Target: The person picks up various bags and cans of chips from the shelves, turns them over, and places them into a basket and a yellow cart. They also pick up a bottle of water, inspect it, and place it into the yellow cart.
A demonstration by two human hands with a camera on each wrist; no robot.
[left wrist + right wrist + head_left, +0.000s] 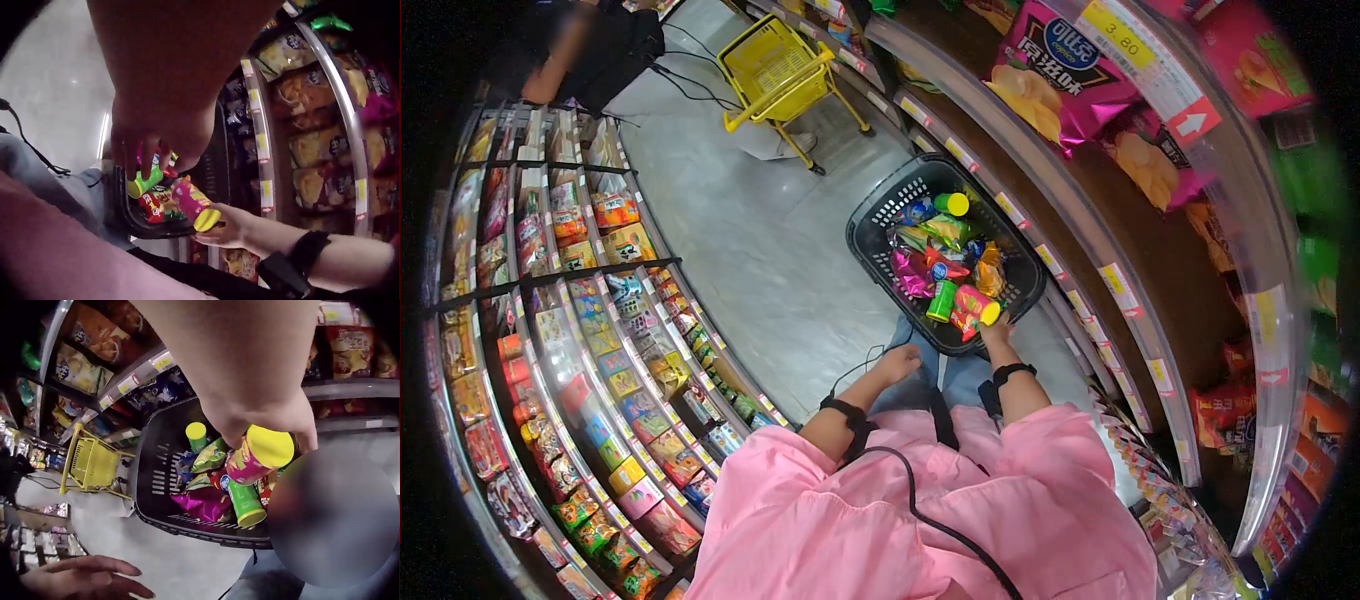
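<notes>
My right hand (1000,340) grips a pink canister with a yellow lid (247,465) at the near corner of a black shopping basket (865,225). The thumb and fingers lie on either side of it in the right wrist view, with the lid tilted up toward the wrist. Beside it lies a green canister (247,503) with a yellow-green lid. Another yellow-lidded canister (952,204) stands at the basket's far side. Shiny snack bags, among them a magenta bag (203,505), fill the middle. My left hand (900,362) hovers left of the basket, fingers relaxed, holding nothing.
A yellow shopping cart (775,75) stands farther up the aisle. Shelves of chip bags (315,150) run close along the right. On the left is a low rack of packaged snacks (605,360). A dark-clothed person (550,60) is at the upper left.
</notes>
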